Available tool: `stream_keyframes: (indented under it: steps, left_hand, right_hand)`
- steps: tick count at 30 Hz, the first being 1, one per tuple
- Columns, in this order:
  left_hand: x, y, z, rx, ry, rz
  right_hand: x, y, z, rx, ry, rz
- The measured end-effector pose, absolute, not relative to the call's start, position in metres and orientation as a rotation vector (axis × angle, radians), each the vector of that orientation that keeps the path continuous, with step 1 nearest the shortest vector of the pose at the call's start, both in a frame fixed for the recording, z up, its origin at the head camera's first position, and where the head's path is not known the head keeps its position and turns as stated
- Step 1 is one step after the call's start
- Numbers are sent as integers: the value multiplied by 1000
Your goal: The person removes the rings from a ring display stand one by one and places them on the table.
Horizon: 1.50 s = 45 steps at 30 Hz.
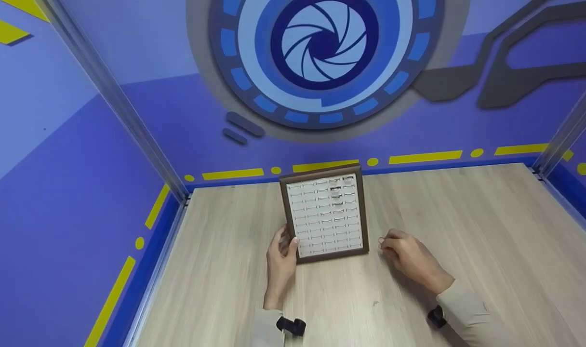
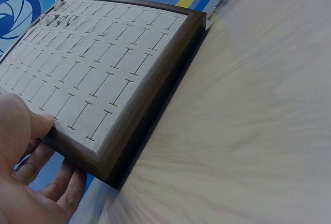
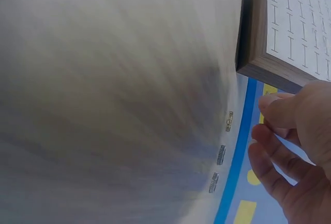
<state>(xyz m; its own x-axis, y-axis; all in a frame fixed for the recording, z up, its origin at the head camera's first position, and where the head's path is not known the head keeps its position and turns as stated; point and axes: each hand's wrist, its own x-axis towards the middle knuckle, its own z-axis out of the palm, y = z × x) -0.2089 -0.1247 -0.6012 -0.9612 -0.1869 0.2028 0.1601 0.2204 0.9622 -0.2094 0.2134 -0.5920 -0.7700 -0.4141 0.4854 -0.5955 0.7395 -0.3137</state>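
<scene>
A ring display board (image 1: 327,217) with a brown wooden frame and a pale slotted pad stands tilted on the table. Silvery rings (image 1: 336,190) sit in some slots near its top right; many other slots hold nothing. My left hand (image 1: 281,260) grips the frame's lower left edge, thumb on the front and fingers behind. Right of the board, my right hand (image 1: 413,258) pinches a small thin ring (image 1: 381,240) between thumb and forefinger, just above the table. In the right wrist view the fingertips hide that ring.
Three small metallic pieces, apparently rings (image 3: 221,155), lie in a row on the wooden table (image 1: 216,270) in the right wrist view. A blue and purple wall (image 1: 153,115) with yellow marks bounds the table behind and at the sides. A small mark (image 1: 375,303) shows near the front.
</scene>
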Motion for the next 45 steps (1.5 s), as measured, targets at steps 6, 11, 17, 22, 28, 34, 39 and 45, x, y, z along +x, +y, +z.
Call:
stream_keyframes:
  steps: [6, 11, 17, 22, 28, 34, 39, 45]
  left_hand:
    - [-209, -125, -600, 1, -2211, -1815]
    - [-210, -126, -601, -4, -2207, -1822]
    - [-210, -125, -602, 15, -2206, -1828]
    - [-210, -124, -601, 31, -2209, -1825]
    - [-210, -123, -601, 35, -2217, -1819]
    - [-210, -124, -602, 26, -2233, -1798]
    - [-209, -124, -601, 43, -2251, -1788]
    - [-209, -123, -601, 51, -2231, -1796]
  right_hand:
    - [-210, 214, -596, 796, -2575, 655]
    - [-211, 216, -597, 810, -2627, 665]
    - [-211, 217, -598, 785, -2701, 674]
    - [-210, 218, -597, 782, -2735, 666]
    - [-210, 219, -595, 816, -2764, 631]
    - [-210, 220, -593, 841, -2771, 638]
    - [-212, 221, -589, 859, -2747, 694]
    - [-218, 221, -574, 796, -2724, 822]
